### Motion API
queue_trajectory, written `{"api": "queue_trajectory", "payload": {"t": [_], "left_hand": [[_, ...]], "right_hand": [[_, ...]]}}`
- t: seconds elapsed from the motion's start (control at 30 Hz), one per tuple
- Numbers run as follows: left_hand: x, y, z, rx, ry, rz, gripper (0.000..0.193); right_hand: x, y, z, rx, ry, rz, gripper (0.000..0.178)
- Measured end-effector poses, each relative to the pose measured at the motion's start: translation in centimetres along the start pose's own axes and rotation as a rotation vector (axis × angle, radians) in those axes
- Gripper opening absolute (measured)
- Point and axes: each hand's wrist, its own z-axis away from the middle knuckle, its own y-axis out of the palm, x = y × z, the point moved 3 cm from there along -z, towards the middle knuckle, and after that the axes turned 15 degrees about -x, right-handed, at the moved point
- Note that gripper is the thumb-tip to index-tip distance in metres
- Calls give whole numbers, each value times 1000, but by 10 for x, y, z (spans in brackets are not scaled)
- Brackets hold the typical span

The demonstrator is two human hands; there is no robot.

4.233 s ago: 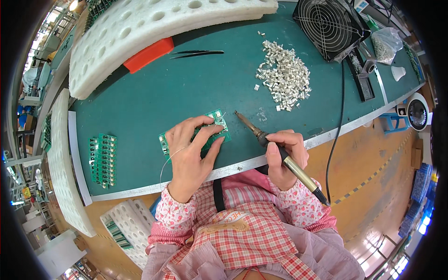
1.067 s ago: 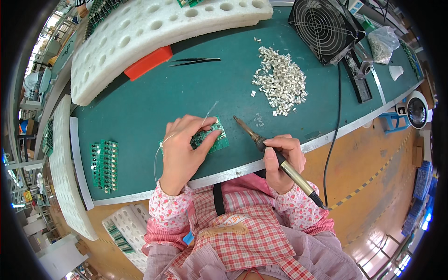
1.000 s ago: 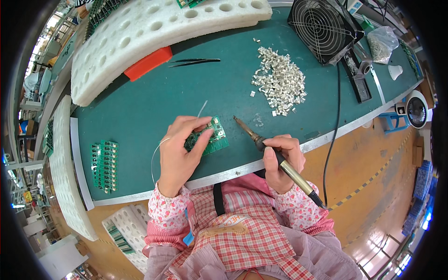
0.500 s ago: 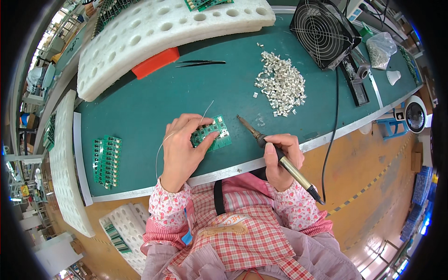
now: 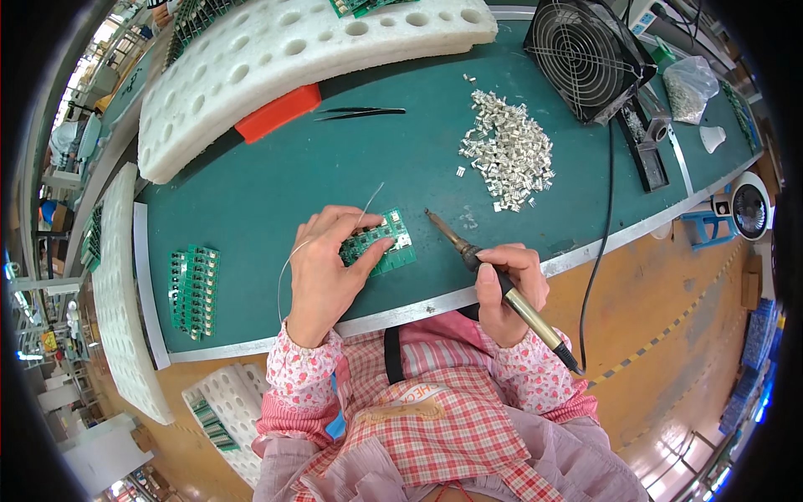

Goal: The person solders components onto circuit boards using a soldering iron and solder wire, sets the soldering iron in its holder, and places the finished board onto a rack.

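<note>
My left hand (image 5: 324, 266) grips a green circuit board (image 5: 401, 243) by its left part, thumb and fingers closed over it. A thin strand of solder wire (image 5: 374, 197) runs through the same hand, its free end rising above the board and its other end curving down beside the wrist. In my right hand (image 5: 512, 293) is a soldering iron (image 5: 525, 311), held like a pen. Its brown tip (image 5: 429, 213) points up and left, to the right of the board and apart from it.
Small white connectors (image 5: 506, 151) lie heaped beyond my right hand. Black tweezers (image 5: 361, 112) and a red block (image 5: 278, 114) lie near white perforated foam (image 5: 322, 42). More circuit boards (image 5: 194, 293) sit at left. A black fan (image 5: 581, 63) stands far right; the iron's cable (image 5: 599, 251) hangs over the table edge.
Both hands keep nearly the same pose, with the board and the iron still held. The whole view has shifted very slightly.
</note>
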Motion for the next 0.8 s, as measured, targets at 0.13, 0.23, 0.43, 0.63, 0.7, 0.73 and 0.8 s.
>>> {"api": "queue_trajectory", "payload": {"t": [0.13,0.23,0.43,0.63,0.7,0.73,0.8], "left_hand": [[8,-15,9,-211,-211,405,8],[-9,-57,24,-580,-189,832,18],[-100,-145,53,-680,443,968,20],[-118,-146,60,-816,464,1141,22],[-116,-146,64,-852,479,1091,21],[-114,-147,66,-889,488,1041,21],[-112,-143,66,-906,509,1095,18]], "right_hand": [[1,2,0,15,-11,10,13],[0,0,-1,23,-5,39,13],[-1,2,2,29,14,53,14],[-2,1,6,20,81,81,14],[-2,0,6,19,78,96,13],[-2,0,7,26,77,100,13],[-2,0,6,33,75,103,14]]}}
